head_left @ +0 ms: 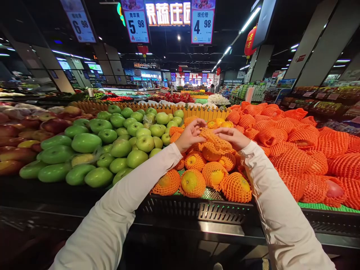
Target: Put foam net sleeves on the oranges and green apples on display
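Observation:
Above the pile of oranges, my left hand (191, 135) and my right hand (233, 138) hold an orange foam net sleeve (216, 141) between them. The fingers of both hands are curled at its opposite sides. The sleeve looks loose and bunched; whether any fruit is inside it, I cannot tell. Directly beneath sits an orange (210, 154). Nearer to me, several oranges in foam nets, such as one netted orange (192, 183), lie in a black slotted crate (222, 210) with a green liner.
Green apples (120, 146) are heaped to the left, with red apples (14, 150) beyond them. On the right lies a pile of fruit in red-orange foam nets (292, 157). A low yellow picket fence (206, 112) runs behind. Price signs (203, 22) hang overhead.

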Demonstrator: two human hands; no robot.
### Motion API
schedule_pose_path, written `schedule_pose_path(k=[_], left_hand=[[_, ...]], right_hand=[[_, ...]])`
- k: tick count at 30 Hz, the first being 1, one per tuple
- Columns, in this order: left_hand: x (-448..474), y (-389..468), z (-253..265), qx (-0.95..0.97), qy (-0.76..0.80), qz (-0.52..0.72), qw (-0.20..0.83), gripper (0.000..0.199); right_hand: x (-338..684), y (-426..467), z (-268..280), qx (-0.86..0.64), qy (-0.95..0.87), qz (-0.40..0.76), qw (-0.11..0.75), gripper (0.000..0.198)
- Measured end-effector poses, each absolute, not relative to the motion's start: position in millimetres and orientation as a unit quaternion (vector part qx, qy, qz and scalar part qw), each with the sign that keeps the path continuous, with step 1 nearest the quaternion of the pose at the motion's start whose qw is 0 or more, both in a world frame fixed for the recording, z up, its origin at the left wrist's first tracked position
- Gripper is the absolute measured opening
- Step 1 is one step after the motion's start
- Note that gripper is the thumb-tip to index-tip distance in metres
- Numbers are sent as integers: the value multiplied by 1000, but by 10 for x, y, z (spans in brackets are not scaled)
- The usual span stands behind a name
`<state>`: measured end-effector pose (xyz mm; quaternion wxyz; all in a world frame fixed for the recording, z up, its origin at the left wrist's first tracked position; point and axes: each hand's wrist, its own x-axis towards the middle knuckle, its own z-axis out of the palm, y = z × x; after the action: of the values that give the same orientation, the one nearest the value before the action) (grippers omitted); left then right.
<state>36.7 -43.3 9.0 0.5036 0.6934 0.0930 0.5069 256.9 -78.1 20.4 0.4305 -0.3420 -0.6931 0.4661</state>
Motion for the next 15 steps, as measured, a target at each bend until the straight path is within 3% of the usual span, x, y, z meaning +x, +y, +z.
schedule_pose_path(k=[4, 9, 15], left_hand=[[331, -480, 93, 702, 134, 437, 546, 54], [319, -582, 86, 709, 187, 272, 623, 41], [381, -627, 126, 664, 258, 300, 635, 35]], right_hand=[[2607, -867, 248, -331, -719, 531, 302, 48], [2566, -948, 282, -297, -653, 571, 400, 40], [2564, -858, 255, -387, -581, 598, 394, 23]])
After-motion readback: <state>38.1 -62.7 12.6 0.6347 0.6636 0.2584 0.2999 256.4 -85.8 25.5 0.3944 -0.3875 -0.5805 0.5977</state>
